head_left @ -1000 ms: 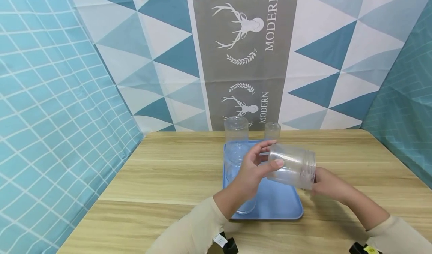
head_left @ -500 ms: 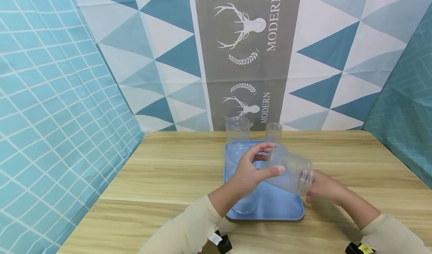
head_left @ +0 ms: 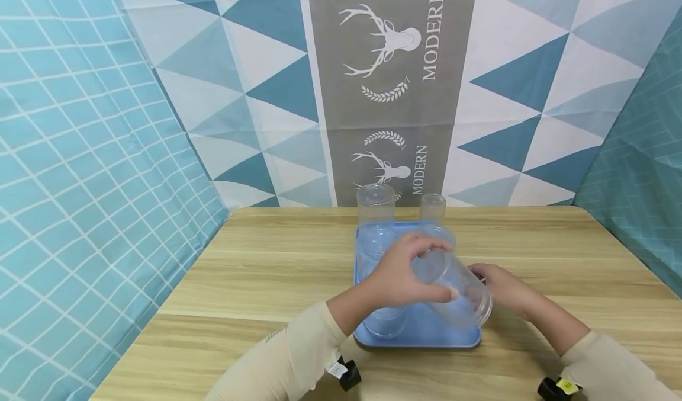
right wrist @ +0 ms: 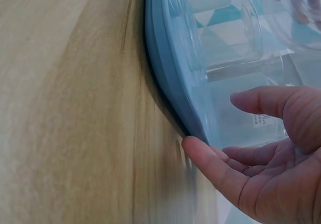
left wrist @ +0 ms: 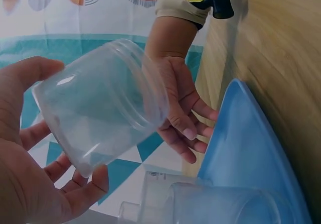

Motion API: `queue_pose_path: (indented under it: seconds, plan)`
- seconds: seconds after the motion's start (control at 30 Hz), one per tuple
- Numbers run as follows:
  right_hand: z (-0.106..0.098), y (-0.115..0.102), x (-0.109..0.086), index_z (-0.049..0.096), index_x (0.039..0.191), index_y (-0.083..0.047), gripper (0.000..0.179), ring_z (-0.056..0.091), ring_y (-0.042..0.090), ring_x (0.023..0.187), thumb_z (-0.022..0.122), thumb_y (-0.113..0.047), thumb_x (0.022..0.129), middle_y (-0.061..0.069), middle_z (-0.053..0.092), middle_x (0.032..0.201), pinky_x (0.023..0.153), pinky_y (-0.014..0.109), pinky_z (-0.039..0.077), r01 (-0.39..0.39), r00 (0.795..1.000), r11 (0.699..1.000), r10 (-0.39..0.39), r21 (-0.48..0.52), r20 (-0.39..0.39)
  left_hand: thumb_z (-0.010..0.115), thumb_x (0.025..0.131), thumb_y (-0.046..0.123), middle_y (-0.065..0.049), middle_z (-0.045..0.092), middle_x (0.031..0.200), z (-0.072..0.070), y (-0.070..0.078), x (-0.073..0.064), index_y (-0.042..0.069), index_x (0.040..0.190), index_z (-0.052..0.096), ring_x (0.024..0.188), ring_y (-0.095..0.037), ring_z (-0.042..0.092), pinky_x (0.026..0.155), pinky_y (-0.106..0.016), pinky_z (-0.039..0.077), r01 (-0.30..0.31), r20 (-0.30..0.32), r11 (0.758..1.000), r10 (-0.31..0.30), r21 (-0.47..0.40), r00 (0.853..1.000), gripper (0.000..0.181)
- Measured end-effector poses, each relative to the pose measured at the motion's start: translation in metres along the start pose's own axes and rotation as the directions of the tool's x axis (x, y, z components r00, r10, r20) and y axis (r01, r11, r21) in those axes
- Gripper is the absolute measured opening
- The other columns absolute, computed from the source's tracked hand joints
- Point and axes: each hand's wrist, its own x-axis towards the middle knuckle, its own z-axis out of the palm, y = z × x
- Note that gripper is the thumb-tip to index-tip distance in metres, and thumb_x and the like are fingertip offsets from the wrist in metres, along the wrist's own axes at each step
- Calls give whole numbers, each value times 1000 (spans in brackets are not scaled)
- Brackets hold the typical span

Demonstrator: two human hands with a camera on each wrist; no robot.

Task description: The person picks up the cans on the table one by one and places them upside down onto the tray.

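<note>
My left hand (head_left: 407, 273) grips a clear, wide-mouthed jar (head_left: 462, 282) by its base end. The jar is tilted, its ridged mouth pointing right and down above a blue tray (head_left: 426, 337). In the left wrist view the jar (left wrist: 95, 108) looks see-through, with nothing visible inside. My right hand (head_left: 503, 285) is beyond the jar's mouth, at the tray's right side. Its fingers are loosely bent and hold nothing in the left wrist view. In the right wrist view, the right hand (right wrist: 266, 158) has a fingertip at the tray's edge, near a labelled clear container (right wrist: 241, 113).
Several clear containers stand on the tray: a tall one (head_left: 375, 207) at back left, a narrow one (head_left: 433, 207) at back right and a large one (head_left: 385, 324) at front left. The wooden table (head_left: 256, 282) extends around the tray, with a patterned cloth (head_left: 266, 93) behind.
The left hand has tipped the jar's mouth further down and toward me. My right hand has moved slightly left and away from the jar's mouth toward the tray.
</note>
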Motion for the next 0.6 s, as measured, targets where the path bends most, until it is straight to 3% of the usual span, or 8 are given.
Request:
queue_pose_path:
  seconds: [0.13,0.23,0.4,0.6]
  plan:
    - [2,-1,3,45,127,22,58,59,26,95,69,-12,87,15,62,106,75,35,54,-88,996,996,87,8,10,81,70,42,13,50,120,0,3,1,33,123,63,109,-3,46,84,-25,45,-16,34,984,11,179,999,57]
    - [3,-1,5,39,131,24,60,60,25,87,66,-7,87,17,59,106,67,35,55,-117,993,992,116,48,26,81,69,44,13,50,120,2,4,2,34,123,63,108,-3,46,79,-19,43,-49,50,951,35,306,998,58]
    - [6,2,8,34,132,26,61,60,23,77,64,-2,87,17,53,100,61,36,57,-128,991,985,122,119,63,79,68,46,10,50,119,7,6,4,36,123,63,102,-7,46,66,-16,39,-99,105,858,53,505,993,58]
    - [7,6,9,42,121,22,50,60,24,78,66,3,82,15,55,94,61,39,57,-97,993,988,88,117,77,77,70,53,10,49,126,21,9,6,42,127,60,107,-9,44,55,-17,38,-126,182,730,3,671,983,61]
